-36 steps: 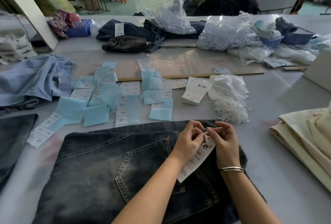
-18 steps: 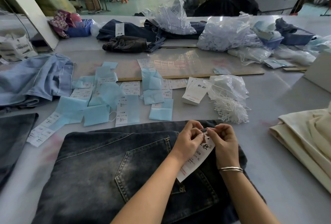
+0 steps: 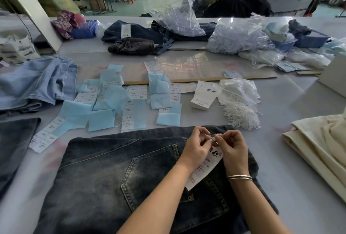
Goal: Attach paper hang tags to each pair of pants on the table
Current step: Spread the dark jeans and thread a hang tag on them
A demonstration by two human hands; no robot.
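Basically no change over the last second: our left hand (image 3: pixel 195 146) and right hand (image 3: pixel 233 147) still pinch the string atop the hang tag (image 3: pixel 206 168) over the dark jeans (image 3: pixel 112 177), near bench edge. Tie probably unfinished.

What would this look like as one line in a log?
step: fastening tag | left hand: pinches string | right hand: pinches string | hang tag: on dark jeans | spare strings: beyond jeans
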